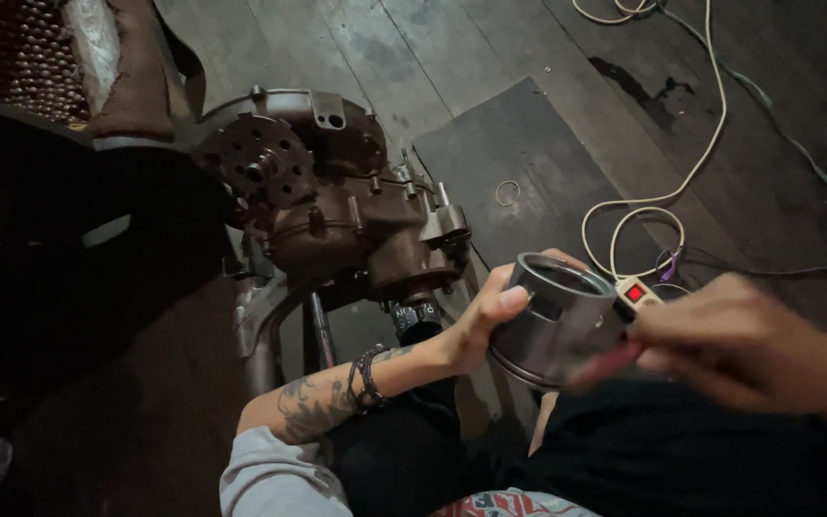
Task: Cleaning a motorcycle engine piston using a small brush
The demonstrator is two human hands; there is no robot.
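Dark, stained wooden floor point(452, 57) fills my view, with a darker board point(528, 153) laid on it just right of the engine crankcase point(337, 201), which sits on a metal stand. A small wire ring point(507, 192) lies on that board, and a pale cable point(691, 163) loops back to a power strip point(638, 292) with a lit red switch, well right of the crankcase.

Below and right of the crankcase, my left hand point(485, 321) has its grip closed around a metal piston point(557, 321), thumb on the rim, open skirt turned up toward me. My right hand point(739, 349) is blurred at the piston's far side; it seems to touch the lower edge, but I cannot tell whether its grip is closed on anything.

I judge this as handling or checking the piston, held off the crankcase rather than fitted. The next move calls for a steady left hold while the right fingers work carefully round the skirt.
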